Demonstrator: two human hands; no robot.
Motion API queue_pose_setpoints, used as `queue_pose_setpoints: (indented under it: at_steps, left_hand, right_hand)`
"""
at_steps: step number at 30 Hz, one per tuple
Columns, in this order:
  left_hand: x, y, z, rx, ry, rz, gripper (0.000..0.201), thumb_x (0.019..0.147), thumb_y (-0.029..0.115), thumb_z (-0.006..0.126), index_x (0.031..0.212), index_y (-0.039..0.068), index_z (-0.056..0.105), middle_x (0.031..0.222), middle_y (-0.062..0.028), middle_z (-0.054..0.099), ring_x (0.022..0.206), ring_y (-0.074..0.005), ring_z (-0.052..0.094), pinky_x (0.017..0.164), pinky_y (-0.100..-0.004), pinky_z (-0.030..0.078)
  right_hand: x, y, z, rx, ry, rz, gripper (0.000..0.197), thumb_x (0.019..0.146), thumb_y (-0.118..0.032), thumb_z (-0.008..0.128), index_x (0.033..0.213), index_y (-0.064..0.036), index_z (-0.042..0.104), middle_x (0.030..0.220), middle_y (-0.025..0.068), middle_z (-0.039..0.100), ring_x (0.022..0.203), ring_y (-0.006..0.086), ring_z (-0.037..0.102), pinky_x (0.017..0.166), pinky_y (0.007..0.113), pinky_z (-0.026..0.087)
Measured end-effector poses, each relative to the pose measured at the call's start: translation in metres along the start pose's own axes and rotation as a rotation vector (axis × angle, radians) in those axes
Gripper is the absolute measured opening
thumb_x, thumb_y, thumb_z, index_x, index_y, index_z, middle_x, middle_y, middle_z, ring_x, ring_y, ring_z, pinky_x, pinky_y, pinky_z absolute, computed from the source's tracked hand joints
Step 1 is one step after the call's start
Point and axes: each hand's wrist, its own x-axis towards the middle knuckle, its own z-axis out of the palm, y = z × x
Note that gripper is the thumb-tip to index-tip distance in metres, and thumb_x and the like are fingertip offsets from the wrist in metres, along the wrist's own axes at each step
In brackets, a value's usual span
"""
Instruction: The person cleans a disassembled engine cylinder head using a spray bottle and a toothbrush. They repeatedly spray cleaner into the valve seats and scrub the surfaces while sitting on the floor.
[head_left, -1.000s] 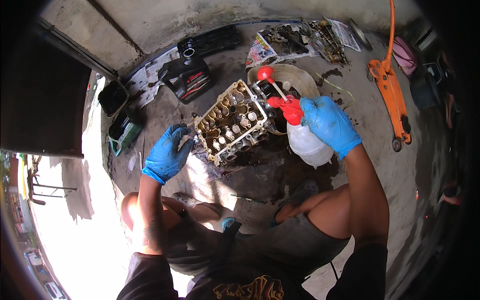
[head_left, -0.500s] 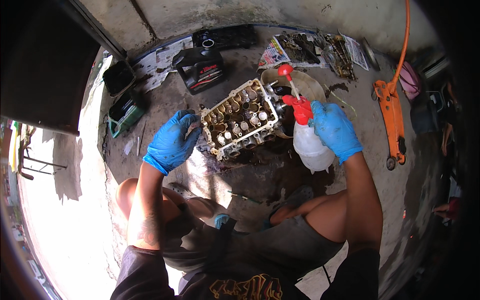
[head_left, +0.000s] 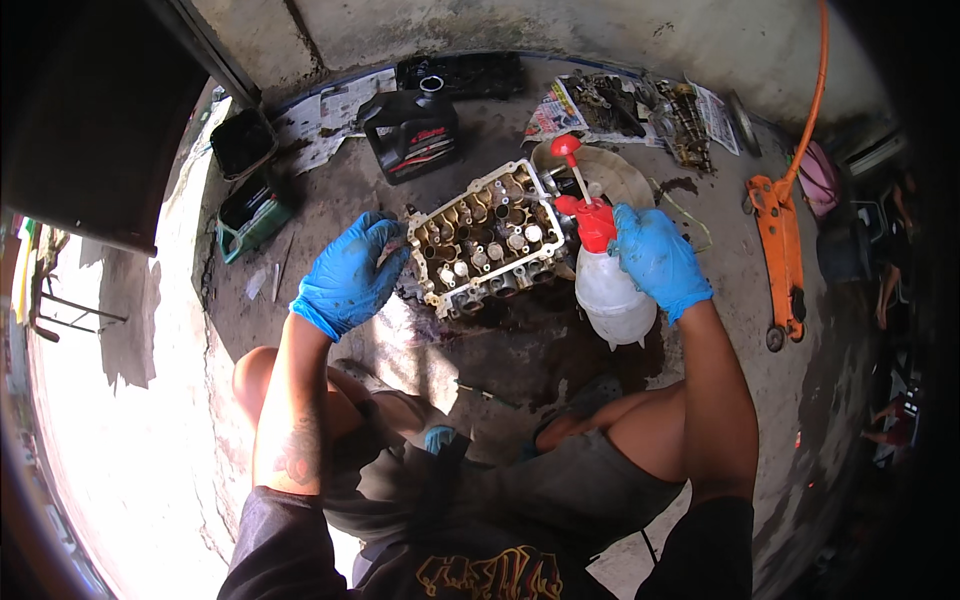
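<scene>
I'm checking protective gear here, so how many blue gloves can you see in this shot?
2. One is on the left hand, resting at the left edge of the cylinder head; the other is on the right hand, gripping the spray bottle. No others show.

cylinder head (head_left: 487,240) between both hands, spray bottle (head_left: 608,285) at its right, oil jug (head_left: 412,132) behind (floor jack (head_left: 778,250) far right)

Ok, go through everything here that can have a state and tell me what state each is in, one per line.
Left hand: gloved, resting on the cylinder head's left end.
Right hand: gloved, fingers gripping the spray bottle.
Spray bottle: upright, red pump top on, nozzle over the cylinder head.
Cylinder head: lying on the floor, open side up.
Black oil jug: upright, uncapped.
</scene>
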Motion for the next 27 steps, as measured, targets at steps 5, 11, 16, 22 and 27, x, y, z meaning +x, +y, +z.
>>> queue_pose_setpoints:
  at_steps: [5,11,16,22,27]
  left_hand:
    - [-0.001,0.001,-0.003,0.002,0.0,0.006,0.028,0.092,0.013,0.06,0.116,0.001,0.058,0.119,-0.0183,0.057,0.11,-0.0363,0.057,0.093,-0.0379,0.046]
    - [-0.003,0.002,-0.006,-0.013,0.029,0.006,0.027,0.092,0.014,0.06,0.116,0.002,0.058,0.118,-0.018,0.058,0.109,-0.036,0.057,0.093,-0.0378,0.046]
    - [-0.007,0.001,-0.006,0.017,0.041,0.011,0.027,0.092,0.015,0.059,0.116,0.002,0.059,0.118,-0.0183,0.058,0.108,-0.0357,0.058,0.091,-0.0376,0.047]
    - [0.003,0.009,-0.007,-0.02,-0.205,-0.115,0.03,0.097,0.027,0.053,0.112,0.001,0.061,0.107,-0.0191,0.062,0.101,-0.0314,0.062,0.087,-0.0353,0.049]
    - [0.0,0.056,0.06,-0.794,-0.609,-0.269,0.064,0.101,0.052,0.038,0.117,-0.005,0.06,0.109,-0.0191,0.065,0.101,-0.024,0.061,0.092,-0.0357,0.048]
  right_hand:
    - [-0.006,-0.008,-0.003,0.119,0.009,0.041,0.028,0.095,-0.02,0.04,0.091,0.0012,0.056,0.083,0.0273,0.062,0.079,0.0455,0.061,0.068,0.053,0.048]
    - [-0.013,-0.007,-0.008,-0.048,-0.115,0.054,0.037,0.098,-0.029,0.036,0.091,0.0007,0.056,0.087,0.0293,0.061,0.083,0.0472,0.059,0.074,0.055,0.047]
    - [-0.022,0.006,-0.003,-0.089,-0.114,0.114,0.042,0.098,-0.033,0.035,0.089,-0.0015,0.061,0.091,0.0293,0.063,0.089,0.0476,0.059,0.079,0.055,0.046]
    - [-0.035,0.012,0.005,0.081,-0.168,0.344,0.058,0.098,-0.05,0.04,0.087,0.0003,0.065,0.078,0.0232,0.065,0.074,0.0363,0.065,0.072,0.045,0.052]
    - [-0.044,-0.001,0.033,0.637,-0.337,0.359,0.056,0.097,-0.055,0.047,0.094,-0.002,0.066,0.076,0.0087,0.065,0.067,0.0196,0.064,0.065,0.033,0.052]
